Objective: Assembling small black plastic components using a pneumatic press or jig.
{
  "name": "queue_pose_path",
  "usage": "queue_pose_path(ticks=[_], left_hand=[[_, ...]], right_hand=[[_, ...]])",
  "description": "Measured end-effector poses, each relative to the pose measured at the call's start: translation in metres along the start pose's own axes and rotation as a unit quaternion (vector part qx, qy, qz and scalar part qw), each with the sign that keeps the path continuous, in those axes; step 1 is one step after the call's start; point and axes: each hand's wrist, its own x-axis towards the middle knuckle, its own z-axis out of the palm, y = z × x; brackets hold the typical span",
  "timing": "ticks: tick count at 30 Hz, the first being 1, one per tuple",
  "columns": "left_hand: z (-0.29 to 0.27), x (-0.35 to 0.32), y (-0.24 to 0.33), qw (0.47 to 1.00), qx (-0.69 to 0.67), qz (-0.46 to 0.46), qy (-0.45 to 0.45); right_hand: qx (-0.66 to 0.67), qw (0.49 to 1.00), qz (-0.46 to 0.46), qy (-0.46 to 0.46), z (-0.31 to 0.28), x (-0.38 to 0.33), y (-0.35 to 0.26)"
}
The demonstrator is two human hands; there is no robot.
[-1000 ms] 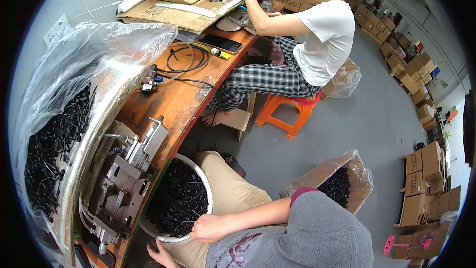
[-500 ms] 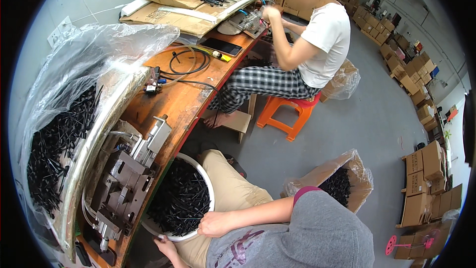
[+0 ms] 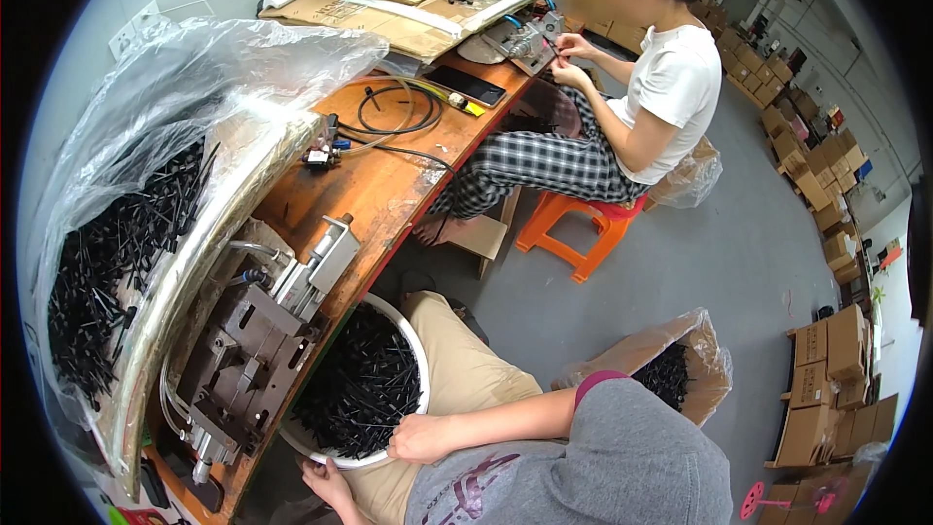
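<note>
A round white bucket [image 3: 422, 360] stands between my legs and the bench, filled with thin black plastic parts [image 3: 358, 384]. My right hand [image 3: 418, 439] is closed in a loose fist at the bucket's near rim, over the edge of the black parts. Its fingertips are mostly turned from view, so I cannot make out what it pinches. Lower down, my left hand [image 3: 328, 482] has its fingers curled at the bucket's bottom rim and seems to grip it. On the bench beside the bucket sits a metal clamping fixture [image 3: 255, 360] with cylinders and tubes.
A plastic-lined carton [image 3: 146, 233] of black parts lies at the left on the wooden bench [image 3: 389, 199]. A co-worker [image 3: 671, 87] sits on an orange stool [image 3: 573, 233] farther along. Another lined carton [image 3: 714, 369] stands on the floor behind my right arm.
The view has shifted, moving the bench and co-worker rightward. The co-worker's hands have come down to the far fixture. My own hands have hardly moved at the bucket.
</note>
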Motion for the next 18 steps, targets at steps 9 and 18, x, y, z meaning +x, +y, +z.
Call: queue_pose_path(ticks=[9,18], left_hand=[[-0.097,-0.040,0.189,0.921,-0.344,0.073,-0.170],[-0.200,-0.039,0.373,0.432,-0.819,0.085,-0.368]], right_hand=[[0.020,0.988,-0.030,0.152,-0.056,0.014,-0.006],[0.014,0.964,-0.093,0.248,-0.111,0.055,-0.027]])
